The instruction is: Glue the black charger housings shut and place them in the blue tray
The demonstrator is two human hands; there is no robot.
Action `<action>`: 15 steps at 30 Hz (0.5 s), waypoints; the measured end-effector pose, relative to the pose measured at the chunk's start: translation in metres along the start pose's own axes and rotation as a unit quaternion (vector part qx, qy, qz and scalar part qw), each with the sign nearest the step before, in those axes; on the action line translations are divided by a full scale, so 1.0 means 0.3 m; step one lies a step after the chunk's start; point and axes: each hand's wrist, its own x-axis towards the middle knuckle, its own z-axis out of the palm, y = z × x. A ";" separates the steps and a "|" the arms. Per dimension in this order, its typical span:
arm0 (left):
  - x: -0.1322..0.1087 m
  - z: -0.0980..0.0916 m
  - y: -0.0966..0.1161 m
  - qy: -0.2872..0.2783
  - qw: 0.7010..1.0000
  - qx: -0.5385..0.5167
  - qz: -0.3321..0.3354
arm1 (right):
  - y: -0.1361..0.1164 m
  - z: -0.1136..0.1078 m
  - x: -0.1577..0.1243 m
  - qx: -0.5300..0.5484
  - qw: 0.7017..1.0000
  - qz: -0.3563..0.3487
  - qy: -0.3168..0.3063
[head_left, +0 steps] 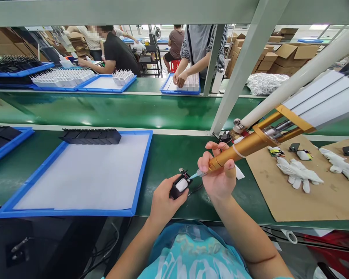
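My left hand [164,201] grips a small black plastic housing [174,190] with a white block inside it. Tiny electronic parts show at the housing's upper end. My right hand [219,176] is wrapped round the front end of a gold-coloured dispensing gun [235,151], which slants down from the upper right. Its pale blue nozzle tip [194,176] points into the housing, at or very close to the edge of the white block. Whether anything flows from the tip is too small to tell.
A blue-rimmed tray [84,178] on the left bears a row of black housings [90,136]. Cardboard [267,190] on the right carries white gloves [298,172] and small circuit parts. A slanted metal post [238,69] rises behind the gun. Across the green conveyor [119,110], a co-worker's hands [182,77] handle white parts.
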 end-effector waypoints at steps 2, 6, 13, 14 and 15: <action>0.000 0.005 -0.004 -0.004 1.000 -0.008 -0.014 | 0.000 0.003 -0.001 -0.008 1.000 0.000 0.005; 0.001 0.026 -0.022 -0.015 0.998 -0.020 -0.050 | -0.002 0.016 -0.004 0.001 1.000 0.001 0.003; 0.014 0.061 -0.019 -0.026 0.998 -0.046 -0.042 | -0.002 0.047 -0.005 0.002 1.000 0.014 -0.002; 0.017 0.064 -0.013 -0.027 0.998 -0.054 -0.034 | -0.001 0.050 -0.006 0.006 1.000 0.013 -0.005; 0.021 0.066 -0.007 -0.026 0.997 -0.061 -0.026 | -0.001 0.052 -0.007 0.009 1.000 0.012 -0.009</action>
